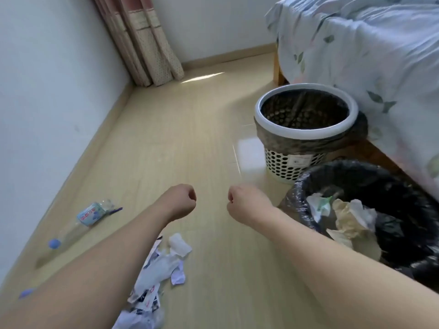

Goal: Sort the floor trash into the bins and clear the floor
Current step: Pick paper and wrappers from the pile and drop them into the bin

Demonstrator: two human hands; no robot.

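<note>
Both my arms reach forward over the wooden floor. My left hand point(180, 200) and my right hand point(244, 201) are curled into fists with nothing in them. A clear plastic bottle point(78, 224) with a blue cap lies on the floor at the left, near the wall. A heap of torn paper and wrappers point(161, 264) lies under my left forearm. A white perforated bin point(306, 129) with a dark liner stands ahead on the right. Nearer, a black-bagged bin point(370, 176) holds crumpled paper.
A bed with a leaf-print sheet point(370, 58) runs along the right side, close behind both bins. A white wall point(52, 91) bounds the left, with a curtain point(147, 48) in the far corner. A small blue scrap point(26, 293) lies at the lower left.
</note>
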